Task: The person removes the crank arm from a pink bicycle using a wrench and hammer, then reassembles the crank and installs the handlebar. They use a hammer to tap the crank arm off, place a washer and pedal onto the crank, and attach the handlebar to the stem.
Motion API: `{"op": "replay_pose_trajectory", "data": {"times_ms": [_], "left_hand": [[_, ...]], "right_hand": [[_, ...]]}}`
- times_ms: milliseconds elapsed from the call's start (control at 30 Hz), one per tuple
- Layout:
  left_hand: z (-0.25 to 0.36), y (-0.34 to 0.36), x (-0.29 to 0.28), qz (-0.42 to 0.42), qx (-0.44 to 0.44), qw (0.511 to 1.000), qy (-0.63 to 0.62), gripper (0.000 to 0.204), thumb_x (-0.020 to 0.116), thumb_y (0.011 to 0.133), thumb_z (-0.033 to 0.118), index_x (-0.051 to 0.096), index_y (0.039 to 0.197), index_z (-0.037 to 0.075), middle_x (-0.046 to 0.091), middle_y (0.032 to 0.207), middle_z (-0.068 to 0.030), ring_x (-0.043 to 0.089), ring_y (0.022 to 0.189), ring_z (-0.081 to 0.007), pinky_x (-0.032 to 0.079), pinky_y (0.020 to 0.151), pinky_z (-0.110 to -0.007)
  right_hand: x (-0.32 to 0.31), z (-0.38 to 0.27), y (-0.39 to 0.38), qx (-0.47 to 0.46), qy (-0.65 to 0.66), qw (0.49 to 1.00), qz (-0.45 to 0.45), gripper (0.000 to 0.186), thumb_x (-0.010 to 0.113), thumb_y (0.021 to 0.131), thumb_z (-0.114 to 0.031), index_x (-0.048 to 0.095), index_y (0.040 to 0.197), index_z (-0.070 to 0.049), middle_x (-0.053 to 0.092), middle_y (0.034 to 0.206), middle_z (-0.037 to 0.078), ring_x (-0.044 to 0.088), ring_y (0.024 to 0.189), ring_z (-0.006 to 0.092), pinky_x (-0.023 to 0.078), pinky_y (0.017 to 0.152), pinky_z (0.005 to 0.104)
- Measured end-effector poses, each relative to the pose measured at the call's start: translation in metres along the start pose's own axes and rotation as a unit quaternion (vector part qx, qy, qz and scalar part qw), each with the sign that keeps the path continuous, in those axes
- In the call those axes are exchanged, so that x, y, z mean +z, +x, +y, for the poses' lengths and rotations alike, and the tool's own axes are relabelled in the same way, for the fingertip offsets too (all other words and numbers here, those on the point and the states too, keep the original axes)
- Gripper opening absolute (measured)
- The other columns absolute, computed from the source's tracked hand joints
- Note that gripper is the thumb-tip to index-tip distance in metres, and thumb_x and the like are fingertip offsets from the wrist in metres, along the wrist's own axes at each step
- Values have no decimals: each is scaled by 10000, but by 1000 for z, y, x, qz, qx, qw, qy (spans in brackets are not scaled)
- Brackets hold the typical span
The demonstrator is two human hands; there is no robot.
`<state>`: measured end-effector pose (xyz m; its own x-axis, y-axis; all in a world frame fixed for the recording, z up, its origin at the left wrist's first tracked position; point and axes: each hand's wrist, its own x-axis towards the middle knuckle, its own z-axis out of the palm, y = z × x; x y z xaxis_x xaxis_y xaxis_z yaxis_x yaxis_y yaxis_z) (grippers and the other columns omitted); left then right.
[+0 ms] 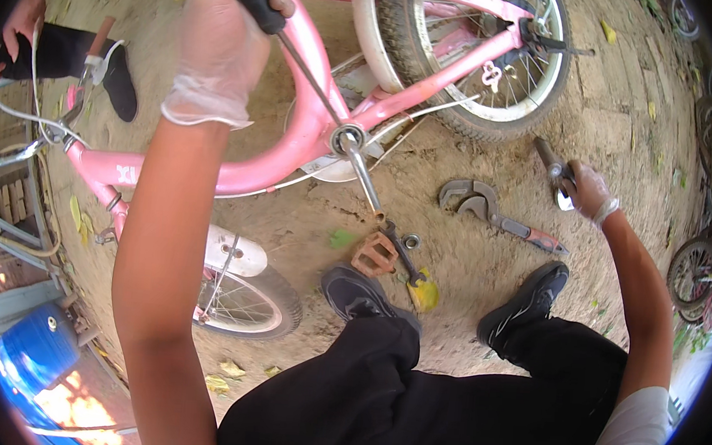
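The screwdriver (pixel 307 72) is gripped in the gloved left hand (pixel 234 12), with fingers closed round its black handle, and its shaft is slanted down to the crank hub (pixel 347 141) of the pink bike (pixel 259 173), apparently so that the tip can be braced there; whether metal is met cannot be told. What seems to be a hammer (pixel 549 160) is held in the gloved right hand (pixel 588 191), fingers wrapped round it, well apart from the hub. The bike appears to be laid on its side on the dirt (pixel 439 329), by which the hub is turned upward. An orange pedal (pixel 374 254), a spanner (pixel 402 255) and a nut (pixel 411 241) are set near the left shoe (pixel 363 294), and a large wrench (pixel 498 219) is placed near the right hand, presumably for easy reach
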<state>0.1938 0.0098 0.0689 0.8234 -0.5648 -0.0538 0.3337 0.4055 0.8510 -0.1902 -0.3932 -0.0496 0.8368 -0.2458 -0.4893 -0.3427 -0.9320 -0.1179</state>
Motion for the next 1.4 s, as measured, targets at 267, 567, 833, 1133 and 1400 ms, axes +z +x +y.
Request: {"op": "replay_pose_trajectory", "data": {"times_ms": [267,567,833,1133,1400], "left_hand": [[-14,12,-35,68,-17,997,-39,222,587,974,228,513,1004,20,496,772,-45,470,697,-183,404,689,-330],[-36,25,-56,104,-37,991,-79,231,609,964,240,509,986,33,494,759,-39,466,675,-174,404,662,-323],[-43,32,-65,113,-50,988,-92,241,628,955,251,506,970,44,492,747,-33,462,655,-167,403,637,-317],[-39,31,-72,121,-53,986,-98,254,650,945,263,502,952,56,490,733,-27,458,633,-158,403,609,-310],[-39,28,-74,134,-52,984,-105,267,669,936,274,499,936,68,488,721,-21,455,613,-151,403,585,-305]], "right_hand": [[-42,-35,-16,72,123,990,-18,313,588,925,-237,524,1104,11,636,842,271,634,810,444,492,724,473],[-101,-92,-8,100,78,992,-25,356,615,909,-252,539,1155,-5,644,858,262,647,801,409,503,748,452],[-117,-121,1,81,85,991,-66,371,620,900,-265,548,1159,-10,651,889,249,653,817,391,512,762,437],[-113,-126,5,67,98,991,-58,369,612,896,-253,542,1158,-2,654,877,239,659,811,369,515,758,429],[-115,-130,6,78,99,989,-75,368,613,894,-248,545,1156,0,662,856,217,666,797,332,518,758,417]]}}
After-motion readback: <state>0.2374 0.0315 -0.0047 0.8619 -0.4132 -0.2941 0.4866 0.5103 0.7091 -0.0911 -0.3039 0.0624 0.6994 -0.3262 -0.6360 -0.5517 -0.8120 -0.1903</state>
